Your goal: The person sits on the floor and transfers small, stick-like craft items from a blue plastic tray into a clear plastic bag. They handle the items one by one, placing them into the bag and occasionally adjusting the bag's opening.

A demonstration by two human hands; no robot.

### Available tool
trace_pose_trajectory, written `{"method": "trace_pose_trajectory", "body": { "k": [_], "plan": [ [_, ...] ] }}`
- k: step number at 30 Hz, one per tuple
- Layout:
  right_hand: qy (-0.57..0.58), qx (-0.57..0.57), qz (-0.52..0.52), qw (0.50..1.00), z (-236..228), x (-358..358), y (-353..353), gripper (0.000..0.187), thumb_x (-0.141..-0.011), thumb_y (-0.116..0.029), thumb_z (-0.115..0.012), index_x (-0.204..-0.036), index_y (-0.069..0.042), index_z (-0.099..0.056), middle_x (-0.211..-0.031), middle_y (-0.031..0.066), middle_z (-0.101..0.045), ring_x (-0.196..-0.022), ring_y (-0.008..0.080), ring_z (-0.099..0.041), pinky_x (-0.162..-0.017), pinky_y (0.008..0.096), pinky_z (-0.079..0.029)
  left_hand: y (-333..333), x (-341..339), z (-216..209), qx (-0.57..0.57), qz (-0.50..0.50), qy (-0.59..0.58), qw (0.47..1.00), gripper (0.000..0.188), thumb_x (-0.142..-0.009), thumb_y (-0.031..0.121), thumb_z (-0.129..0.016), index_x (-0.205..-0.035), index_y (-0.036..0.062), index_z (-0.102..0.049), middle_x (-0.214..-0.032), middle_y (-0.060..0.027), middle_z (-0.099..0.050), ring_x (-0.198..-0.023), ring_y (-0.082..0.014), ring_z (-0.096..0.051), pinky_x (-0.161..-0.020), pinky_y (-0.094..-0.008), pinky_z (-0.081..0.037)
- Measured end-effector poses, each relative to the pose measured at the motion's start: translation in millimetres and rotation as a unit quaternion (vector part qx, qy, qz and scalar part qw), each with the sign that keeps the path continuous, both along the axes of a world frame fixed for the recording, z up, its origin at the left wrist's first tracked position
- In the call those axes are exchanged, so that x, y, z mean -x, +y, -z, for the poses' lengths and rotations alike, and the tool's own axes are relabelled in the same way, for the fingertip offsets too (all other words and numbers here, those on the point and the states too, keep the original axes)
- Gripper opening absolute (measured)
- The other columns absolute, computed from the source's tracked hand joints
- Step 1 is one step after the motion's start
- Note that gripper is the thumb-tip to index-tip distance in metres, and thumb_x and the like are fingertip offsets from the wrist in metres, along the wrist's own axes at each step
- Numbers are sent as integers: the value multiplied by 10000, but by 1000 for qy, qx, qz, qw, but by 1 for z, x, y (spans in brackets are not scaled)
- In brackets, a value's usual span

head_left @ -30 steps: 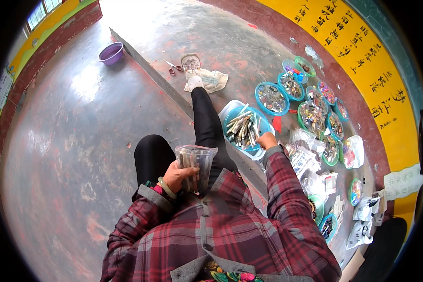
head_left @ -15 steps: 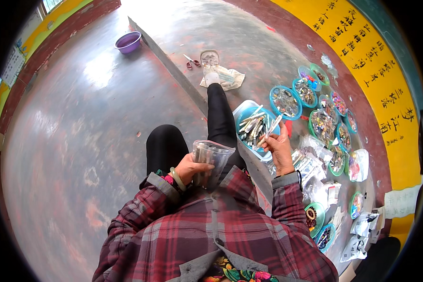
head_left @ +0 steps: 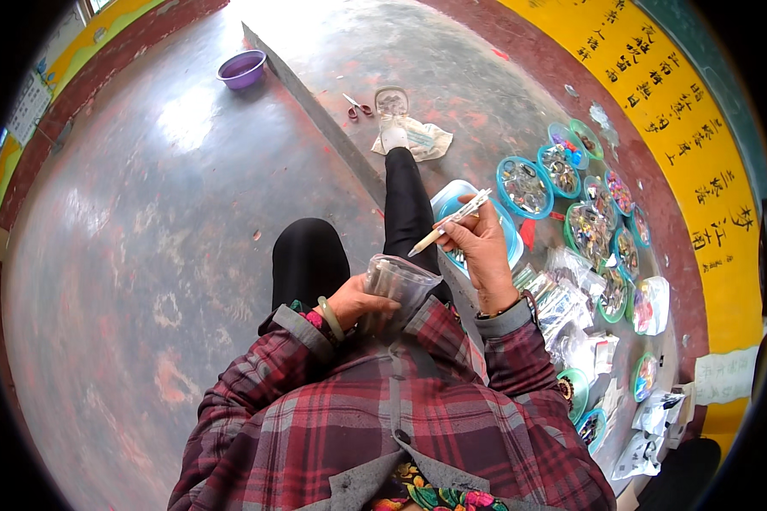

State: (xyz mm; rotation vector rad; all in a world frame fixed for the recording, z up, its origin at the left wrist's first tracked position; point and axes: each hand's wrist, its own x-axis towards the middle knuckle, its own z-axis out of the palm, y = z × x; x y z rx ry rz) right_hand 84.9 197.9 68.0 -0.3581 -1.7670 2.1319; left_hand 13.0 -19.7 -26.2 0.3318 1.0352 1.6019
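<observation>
My left hand (head_left: 358, 300) is closed round a clear plastic bag (head_left: 405, 281) in front of my lap, with several pen-like sticks showing through it. The bag's mouth faces up and to the right. Just above and right of it, my right hand (head_left: 479, 247) pinches a pen (head_left: 447, 223) with a white and a cream part; its tip points down left toward the bag, apart from it. Behind my right hand stands a light-blue tub (head_left: 513, 237), its contents mostly hidden by the hand.
Several round bowls of small items, one with a blue rim (head_left: 524, 187), stand on the right. Clear plastic packets (head_left: 562, 302) lie beside my right forearm. Farther off are scissors (head_left: 358, 107), a cloth (head_left: 426, 140) under my foot and a purple basin (head_left: 242, 70). A low floor ridge (head_left: 315, 115) runs diagonally.
My right hand has come from over the tub toward the bag with the pen, now tilted tip down. The left hand still grips the bag. The whole view has shifted slightly.
</observation>
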Motion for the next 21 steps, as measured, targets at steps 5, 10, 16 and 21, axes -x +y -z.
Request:
{"method": "trace_pose_trajectory", "body": {
  "k": [5,10,16,21],
  "plan": [
    [7,-37,35,999,-4,5,-18,835,-808,4,-680,-1457,-89,-164,-774,111,-642,-638,153,-650,-537,240,-535,-2,0,-11,10,13,-14,1000,209,-765,13,-716,-945,13,-611,-779,-59,-626,-602,-174,-619,-522,-290,-500],
    [-3,-60,50,997,-6,4,-19,858,-797,9,-684,-1463,-97,-153,-742,104,-630,-585,146,-638,-487,236,-523,-1,0,-7,16,21,1,1000,207,-762,18,-720,-937,15,-609,-764,-55,-620,-595,-168,-614,-516,-290,-495],
    [-32,-60,37,997,1,6,-23,785,-801,1,-687,-1434,-107,-234,-746,93,-638,-579,127,-629,-487,225,-513,0,0,-8,17,19,9,1000,215,-753,30,-740,-924,22,-610,-755,-46,-618,-599,-157,-609,-533,-291,-494],
    [-40,-27,-11,999,8,5,-27,718,-811,-6,-686,-1405,-124,-302,-756,75,-645,-574,98,-605,-509,213,-489,0,0,-7,30,25,9,999,214,-751,27,-742,-919,26,-610,-750,-42,-618,-606,-155,-609,-544,-289,-494]
  ]
}}
